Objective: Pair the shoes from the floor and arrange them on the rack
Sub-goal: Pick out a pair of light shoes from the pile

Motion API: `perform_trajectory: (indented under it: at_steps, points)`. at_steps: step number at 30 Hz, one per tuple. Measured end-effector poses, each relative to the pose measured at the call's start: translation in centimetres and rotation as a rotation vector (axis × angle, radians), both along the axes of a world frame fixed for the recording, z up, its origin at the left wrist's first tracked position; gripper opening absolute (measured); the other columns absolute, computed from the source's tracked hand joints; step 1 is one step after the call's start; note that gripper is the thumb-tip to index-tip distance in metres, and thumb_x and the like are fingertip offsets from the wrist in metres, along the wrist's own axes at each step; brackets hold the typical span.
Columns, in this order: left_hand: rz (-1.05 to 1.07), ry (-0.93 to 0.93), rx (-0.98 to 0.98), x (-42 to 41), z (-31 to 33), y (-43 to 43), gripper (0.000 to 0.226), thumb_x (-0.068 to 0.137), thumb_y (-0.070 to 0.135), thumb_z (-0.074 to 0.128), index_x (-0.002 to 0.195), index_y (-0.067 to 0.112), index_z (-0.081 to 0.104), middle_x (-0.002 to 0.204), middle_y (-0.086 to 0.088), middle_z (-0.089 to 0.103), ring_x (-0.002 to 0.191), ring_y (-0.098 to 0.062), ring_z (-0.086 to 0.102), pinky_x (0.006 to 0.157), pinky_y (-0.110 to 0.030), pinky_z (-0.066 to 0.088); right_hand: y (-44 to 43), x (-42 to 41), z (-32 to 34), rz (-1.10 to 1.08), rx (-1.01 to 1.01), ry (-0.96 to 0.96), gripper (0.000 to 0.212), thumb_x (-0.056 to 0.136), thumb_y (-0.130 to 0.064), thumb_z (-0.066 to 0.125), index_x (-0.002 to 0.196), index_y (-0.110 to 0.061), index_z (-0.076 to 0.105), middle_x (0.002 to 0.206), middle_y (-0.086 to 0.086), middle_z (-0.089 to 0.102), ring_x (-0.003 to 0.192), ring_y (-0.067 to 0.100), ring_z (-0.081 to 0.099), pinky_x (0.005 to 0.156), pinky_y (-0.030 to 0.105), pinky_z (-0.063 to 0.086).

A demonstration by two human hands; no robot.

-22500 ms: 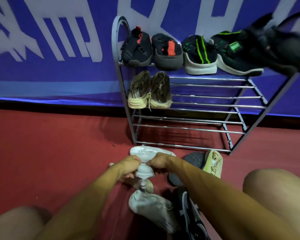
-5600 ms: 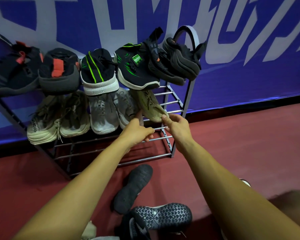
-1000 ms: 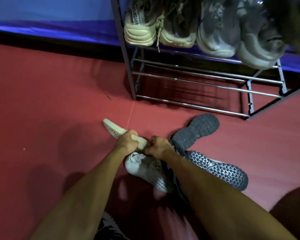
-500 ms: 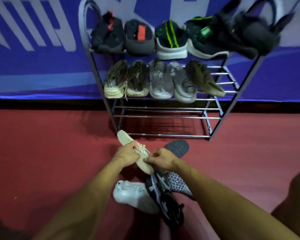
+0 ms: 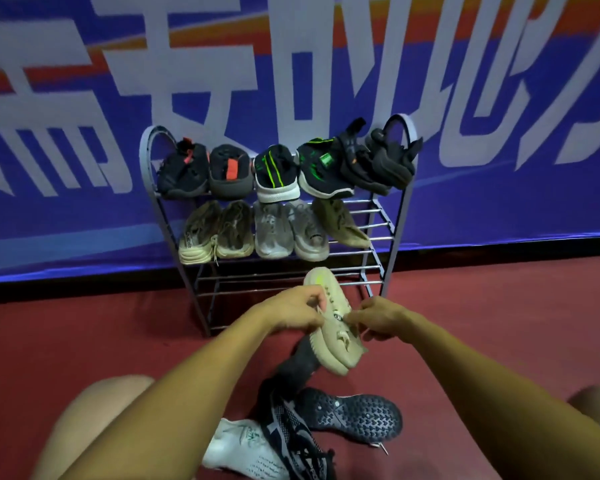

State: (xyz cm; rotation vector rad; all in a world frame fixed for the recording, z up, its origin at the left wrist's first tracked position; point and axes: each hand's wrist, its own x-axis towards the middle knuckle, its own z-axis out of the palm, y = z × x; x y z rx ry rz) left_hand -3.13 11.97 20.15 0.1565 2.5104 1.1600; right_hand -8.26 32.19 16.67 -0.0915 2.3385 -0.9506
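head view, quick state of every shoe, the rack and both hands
beige shoe: held above the floor, in both hands
left hand: grips the beige shoe
right hand: grips the beige shoe
olive shoe: tilted on middle shelf, unpaired
rack: upright, top two shelves hold shoes
white shoe: on floor
black shoe: on floor, sole up
patterned shoe: on floor

You have one shoe (image 5: 333, 327) between your left hand (image 5: 298, 311) and right hand (image 5: 378, 318), the rack (image 5: 399, 216) stands just beyond them with a top-shelf row (image 5: 276, 174) and a middle-shelf row (image 5: 271, 233) of shoes, and a heap of shoes (image 5: 354, 415) lies on the floor (image 5: 499, 323) beneath your hands, nearer you.
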Motion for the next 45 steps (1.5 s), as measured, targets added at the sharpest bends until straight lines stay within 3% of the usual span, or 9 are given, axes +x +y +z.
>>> perform_trajectory:
  at_steps: [7, 17, 25, 30, 33, 36, 38, 41, 45]
  points:
    - [-0.117, 0.147, 0.062, -1.3, 4.8, 2.1, 0.022, 0.082, -0.002, 0.064, 0.088, 0.016, 0.055, 0.069, 0.005, 0.049, 0.057, -0.005, 0.046, 0.061, -0.022, 0.042, 1.0, -2.4, 6.9, -0.117, 0.033, 0.062, 0.029, 0.09, -0.025, 0.063, 0.066, -0.008, 0.059, 0.048, 0.006, 0.057, 0.037, 0.014, 0.045, 0.045, 0.02, 0.035]
    - [0.06, 0.321, 0.311, -5.4, 5.4, 3.2, 0.024, 0.088, -0.006, 0.052, 0.094, 0.017, 0.055, 0.073, 0.003, 0.047, 0.056, -0.004, 0.041, 0.05, -0.016, 0.034, 2.6, -6.5, 8.6, -0.323, -0.236, 0.238, 0.026, 0.087, -0.017, 0.071, 0.07, -0.008, 0.054, 0.055, 0.008, 0.048, 0.037, 0.012, 0.039, 0.038, 0.016, 0.032]
    - [0.187, 0.258, 0.457, -10.3, 5.1, 6.0, 0.021, 0.09, 0.014, 0.056, 0.11, 0.018, 0.055, 0.074, 0.007, 0.048, 0.06, -0.003, 0.043, 0.05, -0.015, 0.035, 4.1, -9.4, 8.0, -0.515, -0.533, 0.138, 0.033, 0.084, -0.021, 0.074, 0.108, 0.0, 0.068, 0.092, 0.013, 0.069, 0.08, 0.025, 0.065, 0.074, 0.036, 0.052]
    - [0.255, 0.204, 0.532, -13.4, 3.7, 7.6, 0.036, 0.084, 0.018, 0.065, 0.115, 0.032, 0.054, 0.092, 0.002, 0.064, 0.078, -0.01, 0.056, 0.059, -0.011, 0.043, 5.8, -9.7, 8.9, -0.448, -0.525, 0.076, 0.013, 0.09, -0.028, 0.067, 0.091, -0.016, 0.068, 0.065, -0.005, 0.064, 0.053, 0.007, 0.06, 0.05, 0.02, 0.047]
    - [0.328, 0.182, 0.522, -15.5, 2.3, 8.1, 0.038, 0.068, 0.036, 0.071, 0.104, 0.045, 0.059, 0.104, 0.001, 0.071, 0.097, -0.018, 0.067, 0.087, -0.03, 0.054, 6.7, -10.3, 8.5, -0.36, -0.543, 0.099, 0.011, 0.089, -0.03, 0.065, 0.088, -0.019, 0.069, 0.063, -0.009, 0.061, 0.054, 0.005, 0.053, 0.059, 0.022, 0.038]
    - [0.345, 0.213, 0.466, -16.8, 1.7, 8.4, 0.032, 0.083, 0.026, 0.068, 0.115, 0.025, 0.065, 0.108, -0.003, 0.071, 0.098, -0.018, 0.068, 0.079, -0.021, 0.055, 6.9, -10.8, 7.2, -0.291, -0.535, 0.077, 0.029, 0.086, -0.035, 0.072, 0.108, -0.017, 0.071, 0.088, -0.007, 0.069, 0.077, 0.008, 0.057, 0.072, 0.028, 0.035]
    - [0.365, 0.224, 0.359, -17.6, 1.3, 8.4, 0.041, 0.086, 0.036, 0.064, 0.122, 0.016, 0.065, 0.114, -0.005, 0.071, 0.108, -0.021, 0.066, 0.091, -0.027, 0.053, 6.6, -11.2, 5.9, -0.293, -0.535, 0.08, 0.03, 0.082, -0.026, 0.076, 0.111, -0.02, 0.069, 0.098, -0.007, 0.072, 0.091, 0.011, 0.061, 0.078, 0.029, 0.038]
    - [0.305, 0.193, 0.153, -18.1, 0.8, 8.3, 0.052, 0.094, 0.038, 0.057, 0.144, 0.027, 0.046, 0.132, -0.006, 0.063, 0.123, -0.026, 0.057, 0.103, -0.031, 0.044, 5.7, -12.1, 4.3, -0.394, -0.566, 0.175, 0.043, 0.078, -0.014, 0.077, 0.117, -0.027, 0.066, 0.11, -0.008, 0.074, 0.101, 0.013, 0.063, 0.079, 0.031, 0.041]
    - [0.257, 0.175, 0.026, -18.7, 0.0, 8.5, 0.063, 0.094, 0.045, 0.056, 0.152, 0.033, 0.033, 0.133, -0.002, 0.062, 0.12, -0.025, 0.058, 0.092, -0.023, 0.041, 5.0, -13.8, 3.0, -0.506, -0.636, 0.265, 0.06, 0.068, -0.013, 0.081, 0.125, -0.025, 0.063, 0.114, -0.002, 0.073, 0.1, 0.015, 0.068, 0.073, 0.026, 0.044]
